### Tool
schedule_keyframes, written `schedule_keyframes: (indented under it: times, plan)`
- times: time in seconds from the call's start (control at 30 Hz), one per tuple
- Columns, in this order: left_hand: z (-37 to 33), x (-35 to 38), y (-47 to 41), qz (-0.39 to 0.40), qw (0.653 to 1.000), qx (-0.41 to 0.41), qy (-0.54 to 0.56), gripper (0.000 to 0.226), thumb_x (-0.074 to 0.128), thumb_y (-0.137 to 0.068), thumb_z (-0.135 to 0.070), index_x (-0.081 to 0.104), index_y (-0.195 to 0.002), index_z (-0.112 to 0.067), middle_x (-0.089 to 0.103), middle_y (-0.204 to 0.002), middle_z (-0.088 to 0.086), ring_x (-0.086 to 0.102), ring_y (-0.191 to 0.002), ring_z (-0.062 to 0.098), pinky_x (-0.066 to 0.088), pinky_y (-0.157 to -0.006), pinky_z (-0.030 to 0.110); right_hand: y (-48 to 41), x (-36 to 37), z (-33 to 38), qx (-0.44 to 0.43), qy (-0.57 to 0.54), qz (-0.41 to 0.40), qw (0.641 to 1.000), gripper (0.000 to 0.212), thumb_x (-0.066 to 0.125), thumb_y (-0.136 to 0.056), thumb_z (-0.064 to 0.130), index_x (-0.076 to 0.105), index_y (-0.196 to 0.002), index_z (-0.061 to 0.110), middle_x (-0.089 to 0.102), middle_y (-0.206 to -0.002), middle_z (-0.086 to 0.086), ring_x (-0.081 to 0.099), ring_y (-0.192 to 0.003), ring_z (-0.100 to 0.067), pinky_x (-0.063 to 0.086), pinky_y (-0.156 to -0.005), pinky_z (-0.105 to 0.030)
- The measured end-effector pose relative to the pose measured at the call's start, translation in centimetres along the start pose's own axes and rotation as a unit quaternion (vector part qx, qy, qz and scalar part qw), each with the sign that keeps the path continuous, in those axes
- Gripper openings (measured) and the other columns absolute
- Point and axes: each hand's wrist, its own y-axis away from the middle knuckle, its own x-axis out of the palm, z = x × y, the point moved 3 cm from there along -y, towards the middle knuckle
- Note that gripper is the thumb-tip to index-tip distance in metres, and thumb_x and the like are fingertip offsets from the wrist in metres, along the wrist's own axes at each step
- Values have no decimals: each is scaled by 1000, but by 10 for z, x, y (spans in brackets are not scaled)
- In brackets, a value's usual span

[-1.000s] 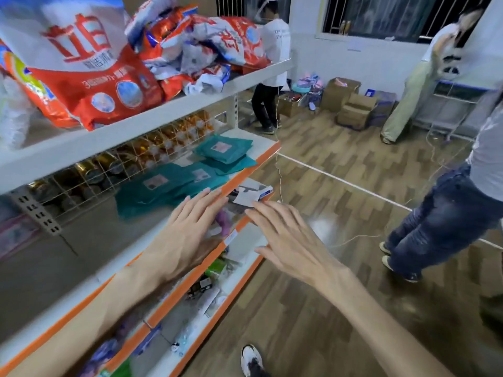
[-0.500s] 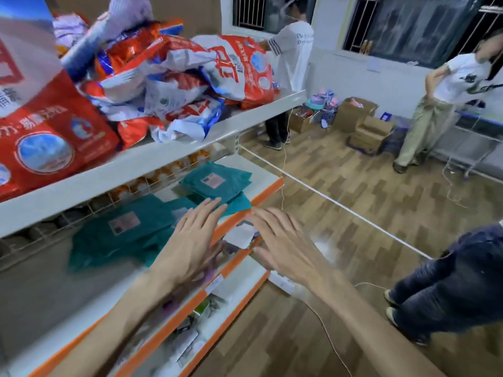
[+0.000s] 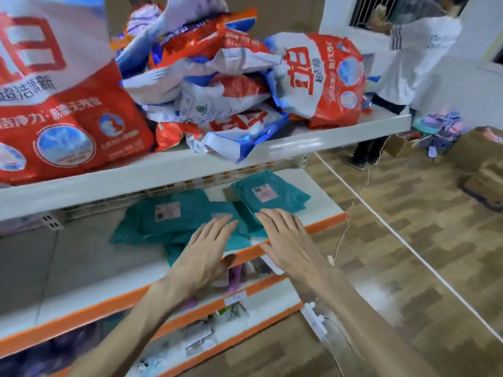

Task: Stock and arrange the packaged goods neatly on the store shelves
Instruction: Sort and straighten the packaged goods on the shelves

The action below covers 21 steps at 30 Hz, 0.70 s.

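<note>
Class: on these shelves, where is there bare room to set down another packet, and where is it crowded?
Bare: the white middle shelf left of the flat teal plastic packets, and the right end of the top shelf past the red-and-white detergent bags. Crowded: the heaped bags, and the overlapping packets under the left hand and right hand.

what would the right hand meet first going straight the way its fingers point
Most likely the rightmost flat teal plastic packet with a pale label, just ahead of the right hand; whether the fingertips touch it is unclear.

Left grip [image 3: 202, 255] and right grip [image 3: 290, 246], palms down, fingers straight
</note>
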Motion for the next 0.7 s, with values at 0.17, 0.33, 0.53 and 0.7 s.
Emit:
schedule_keyframes:
  times: [0.17,0.33,0.53,0.7]
  plan:
    - [2,14,-1,1,993,-115,4,72,61,-90,-34,23,-151,-21,24,-155,-4,20,-145,20,17,-118,35,-35,24,-27,-58,-19,-7,998,62,62,-86,38,42,-141,14,47,-138,-2,42,-127,-23,40,-102,-39]
    - [15,19,0,-15,976,-217,14,66,62,-89,-29,33,-147,-15,36,-149,2,32,-138,24,30,-114,42,-56,56,-49,-63,-42,9,997,58,67,-82,35,48,-131,13,53,-127,-6,45,-117,-27,40,-97,-41]
    - [46,38,-37,13,950,-312,24,58,58,-87,-30,42,-139,-12,44,-143,10,45,-127,32,42,-101,45,-95,96,-69,-30,-39,72,996,54,76,-72,36,60,-112,5,62,-109,-19,57,-105,-39,47,-87,-47]
    - [81,68,-77,40,940,-340,-11,50,60,-87,-36,47,-128,-11,49,-130,10,48,-120,31,42,-94,44,-122,134,-79,40,-72,122,989,64,55,-86,47,50,-130,1,50,-131,-25,46,-124,-43,38,-102,-51]
